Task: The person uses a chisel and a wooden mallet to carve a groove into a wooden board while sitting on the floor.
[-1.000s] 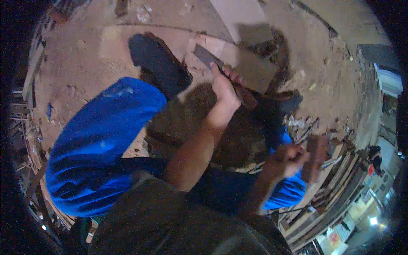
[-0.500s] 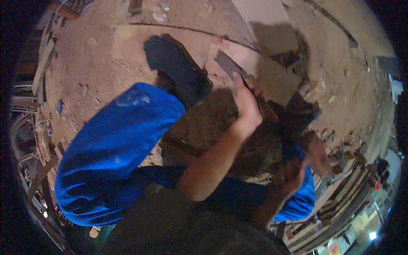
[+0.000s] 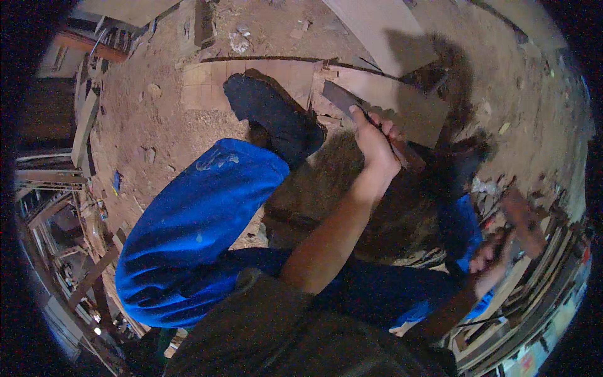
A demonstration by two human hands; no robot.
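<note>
My left hand [image 3: 377, 141] is closed round a chisel with a broad, flat grey blade [image 3: 342, 97] and a brown handle [image 3: 411, 157]. The blade slants down to a wooden board [image 3: 414, 103] lying on the ground, its tip close to a notched spot in the wood. At the lower right my right hand [image 3: 490, 257] is wrapped round the handle of a wooden mallet, whose brown block-shaped head [image 3: 524, 223] is held out to the right, apart from the chisel. My dark-covered foot [image 3: 270, 110] rests on the board, left of the blade.
A pale flat panel [image 3: 383, 38] lies beyond the board. Wood strips [image 3: 534, 283] are piled at the right, and more scrap timber [image 3: 56, 213] lines the left. Dusty ground [image 3: 151, 125] with shavings surrounds the board; crumpled plastic [image 3: 239, 41] lies at the far side.
My right hand has swung outward to the right with the mallet, away from the chisel. My left hand keeps its grip on the chisel. The whole view has shifted slightly.
</note>
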